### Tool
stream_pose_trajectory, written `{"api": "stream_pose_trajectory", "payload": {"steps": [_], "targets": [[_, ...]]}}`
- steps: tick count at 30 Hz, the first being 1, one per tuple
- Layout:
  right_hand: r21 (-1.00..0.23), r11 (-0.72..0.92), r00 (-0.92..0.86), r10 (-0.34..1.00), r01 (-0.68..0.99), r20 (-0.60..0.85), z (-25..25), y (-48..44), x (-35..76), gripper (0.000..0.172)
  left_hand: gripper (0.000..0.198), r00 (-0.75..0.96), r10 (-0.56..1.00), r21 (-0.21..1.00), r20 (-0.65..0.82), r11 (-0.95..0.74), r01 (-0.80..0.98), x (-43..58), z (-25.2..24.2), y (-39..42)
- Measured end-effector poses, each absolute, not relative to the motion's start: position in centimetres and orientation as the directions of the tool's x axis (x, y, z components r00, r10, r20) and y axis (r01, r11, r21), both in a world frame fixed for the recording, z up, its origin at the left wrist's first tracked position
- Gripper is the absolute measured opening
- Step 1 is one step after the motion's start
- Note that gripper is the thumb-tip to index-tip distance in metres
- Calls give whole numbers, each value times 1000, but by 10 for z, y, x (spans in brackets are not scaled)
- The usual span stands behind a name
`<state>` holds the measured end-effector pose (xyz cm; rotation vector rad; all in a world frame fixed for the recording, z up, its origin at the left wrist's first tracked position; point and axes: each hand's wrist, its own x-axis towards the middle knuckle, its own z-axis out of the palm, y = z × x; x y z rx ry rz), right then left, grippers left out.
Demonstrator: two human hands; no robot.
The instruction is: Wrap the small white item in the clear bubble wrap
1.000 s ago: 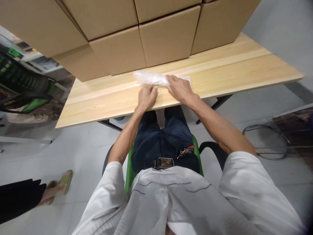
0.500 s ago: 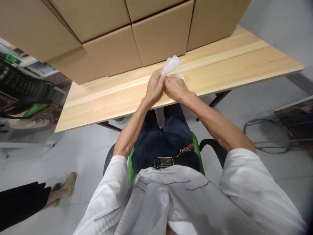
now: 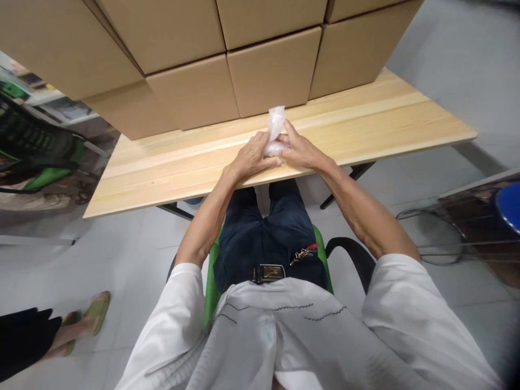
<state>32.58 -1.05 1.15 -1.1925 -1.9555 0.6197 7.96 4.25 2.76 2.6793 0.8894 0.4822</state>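
Observation:
A small bundle of translucent white bubble wrap [image 3: 277, 122] stands over the wooden table, between my two hands. Its narrow upper end sticks up toward the boxes, and the lower part bulges near the tabletop. From the left, my left hand [image 3: 255, 154] holds the bundle, its thumb stretched along the near side. On the other side my right hand [image 3: 298, 147] grips it with bent fingers, the index finger raised beside the upper end. Whatever may be inside the wrap cannot be made out.
Stacked cardboard boxes [image 3: 276, 73] line the back of the wooden table [image 3: 162, 173]. A person's sandalled foot [image 3: 97, 313] is on the floor at lower left. A dark mesh chair [image 3: 36, 141] stands left, and a blue stool seat [image 3: 509, 208] is at the right edge.
My hands have moved apart from a tight clasp, with the fingers loosened around the bubble wrap. The bundle now stands more upright, and its lower part shows between my hands.

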Motion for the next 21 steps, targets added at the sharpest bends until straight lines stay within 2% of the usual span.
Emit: {"api": "stream_pose_trajectory", "payload": {"steps": [3, 5, 7, 10, 13, 17, 21], "targets": [[-734, 457, -270, 890, 503, 368, 13, -10, 328, 124, 66, 732, 651, 300, 202, -753, 586, 82, 35, 34], [-674, 469, -228, 879, 570, 419, 12, -11, 331, 129, 56, 719, 670, 273, 187, -738, 617, 85, 40, 27], [-582, 481, -213, 858, 655, 468, 9, -14, 334, 129, 54, 715, 679, 248, 167, -731, 636, 89, 44, 22], [-456, 521, -311, 833, 722, 458, 1, -17, 337, 119, 57, 699, 700, 212, 146, -712, 669, 93, 48, 16], [-391, 551, -408, 824, 737, 393, -3, -20, 337, 101, 62, 664, 730, 212, 160, -682, 700, 94, 46, 16], [-340, 482, -377, 865, 808, 331, 6, -22, 330, 86, 66, 632, 746, 264, 210, -666, 698, 91, 37, 20], [-366, 436, -360, 896, 822, 259, 24, -24, 325, 83, 64, 587, 757, 341, 287, -654, 676, 87, 29, 24]]}}
